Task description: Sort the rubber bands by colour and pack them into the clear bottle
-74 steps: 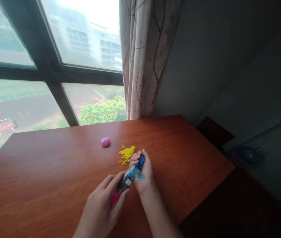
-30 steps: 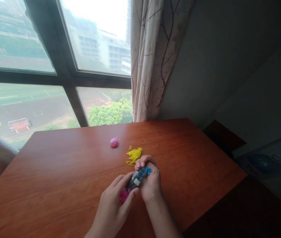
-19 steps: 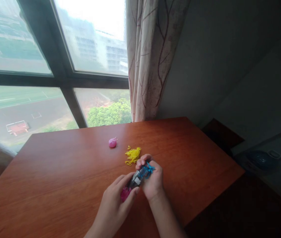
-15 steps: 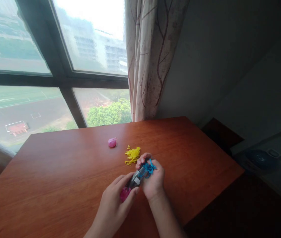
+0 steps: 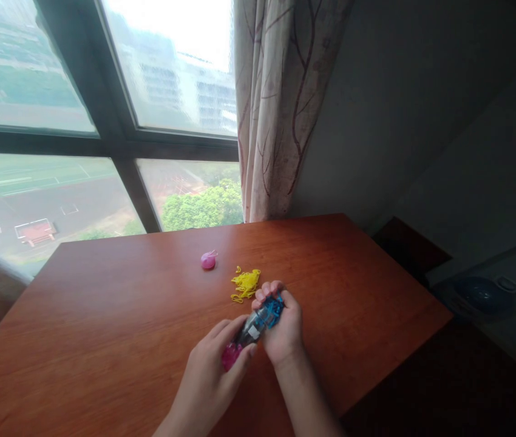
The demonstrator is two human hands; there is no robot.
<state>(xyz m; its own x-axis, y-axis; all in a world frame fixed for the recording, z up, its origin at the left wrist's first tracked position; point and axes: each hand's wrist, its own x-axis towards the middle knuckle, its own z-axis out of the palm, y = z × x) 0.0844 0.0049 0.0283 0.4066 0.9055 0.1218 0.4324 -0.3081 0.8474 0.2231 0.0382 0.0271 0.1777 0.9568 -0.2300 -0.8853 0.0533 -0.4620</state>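
Note:
My left hand [image 5: 217,361] is closed around a small clear bottle [image 5: 252,331], tilted up to the right. Pink stuff shows at its lower end, dark stuff in the middle, and a white label on its side. Against the upper end, my right hand [image 5: 283,325] is cupped with curled fingers around a bunch of blue rubber bands [image 5: 274,311]. How many of these bands are inside the bottle I cannot tell. Just beyond my right fingers lies a loose pile of yellow rubber bands [image 5: 246,283]. Farther back sits a small round pink lid-like piece [image 5: 208,260] with thin points on top.
The brown wooden table [image 5: 116,315] reaches to a window [image 5: 185,145] at the back. A patterned curtain [image 5: 267,121] hangs at the table's far edge. Off to the right, beyond the table edge, a blue plastic container [image 5: 483,294] stands in shadow.
My right fingers have curled in further, and the blue rubber bands sit more compactly at the bottle's end. The left hand's hold is unchanged. The view has shifted slightly.

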